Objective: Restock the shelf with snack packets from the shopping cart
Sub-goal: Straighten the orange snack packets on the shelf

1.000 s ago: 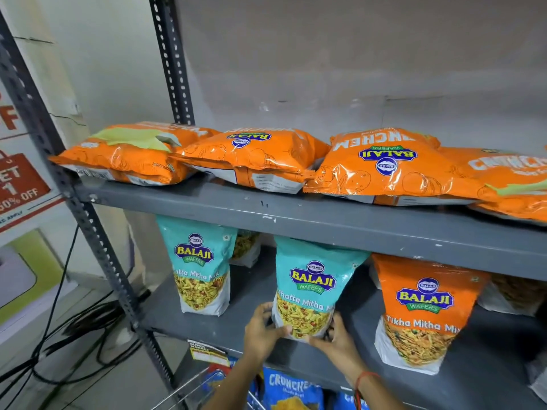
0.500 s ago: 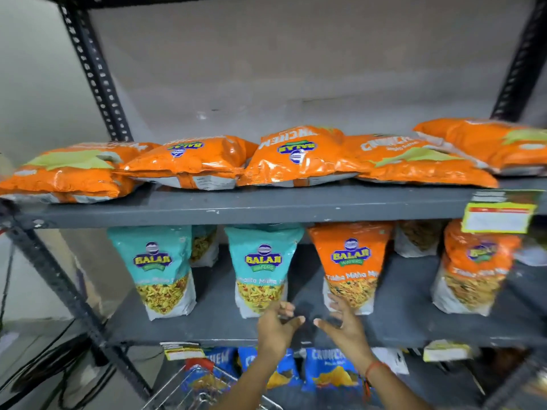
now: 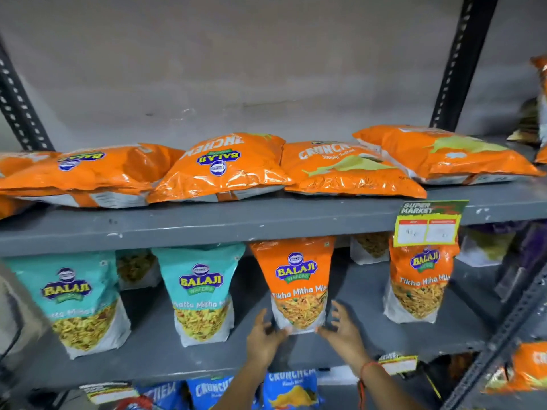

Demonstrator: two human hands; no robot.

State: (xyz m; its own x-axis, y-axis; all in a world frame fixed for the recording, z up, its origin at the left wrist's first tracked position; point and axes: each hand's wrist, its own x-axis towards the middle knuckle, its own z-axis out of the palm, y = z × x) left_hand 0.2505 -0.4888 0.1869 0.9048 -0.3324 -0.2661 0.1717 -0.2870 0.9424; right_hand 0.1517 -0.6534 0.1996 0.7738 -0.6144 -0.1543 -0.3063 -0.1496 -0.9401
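- Two bare hands flank one upright orange plastic snack pouch labelled "Balaji Tikha Mitha Mix", which stands on the middle grey metal shelf, roughly at its centre.
- Left hand sits at the pouch's lower left corner, fingers spread and loosely curled, open; fingertips look to be at the pouch's edge, though blur keeps me from telling whether they touch.
- Right hand sits at the lower right corner, also open with fingers splayed, just beside the pouch; a thin red thread bracelet circles that wrist.
- To the left on the same shelf stand two teal plastic pouches of "Khatta Mitha Mix", upright and apart from each other, with more packets half hidden behind them.
- To the right stands a second orange pouch of the same Tikha Mitha kind, well apart from the first, its top partly covered by a yellow-and-green paper price tag hanging from the shelf edge above.
- Above, the upper grey shelf carries a row of shiny orange pillow-shaped crisp bags lying flat, overlapping at their edges.
- Below, blue crisp packets show at the bottom of the view.
- Black perforated steel uprights frame the rack against a plain grey wall.
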